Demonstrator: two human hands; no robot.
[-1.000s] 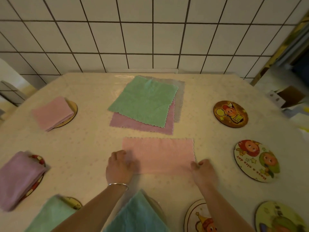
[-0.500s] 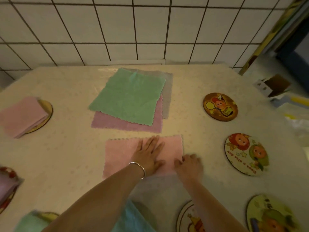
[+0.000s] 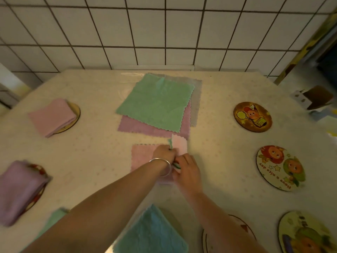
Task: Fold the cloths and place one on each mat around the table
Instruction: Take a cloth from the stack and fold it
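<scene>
A pink cloth [image 3: 141, 156] lies half-folded in the middle of the table. My left hand [image 3: 164, 152] and my right hand [image 3: 187, 170] both pinch its right end, which stands lifted [image 3: 179, 145] off the table. Behind it lies a stack of flat cloths, green [image 3: 155, 105] on top, then pink-purple [image 3: 138, 126] and grey [image 3: 196, 99]. Folded cloths rest on the mats at the left: pink [image 3: 52, 116], purple [image 3: 20, 190], green [image 3: 52, 221]. A teal one [image 3: 151, 234] lies near me. Bare round mats lie at the right: brown [image 3: 252, 116], white [image 3: 280, 168], yellow [image 3: 306, 232].
A partly hidden mat [image 3: 228, 234] lies under my right forearm. A white tiled wall [image 3: 164, 30] rises behind the table. A cardboard box [image 3: 315, 96] sits off the table's right edge.
My left hand slid from lying flat on the cloth to its right end. Both hands have taken hold of that end and lifted it. The view has shifted slightly.
</scene>
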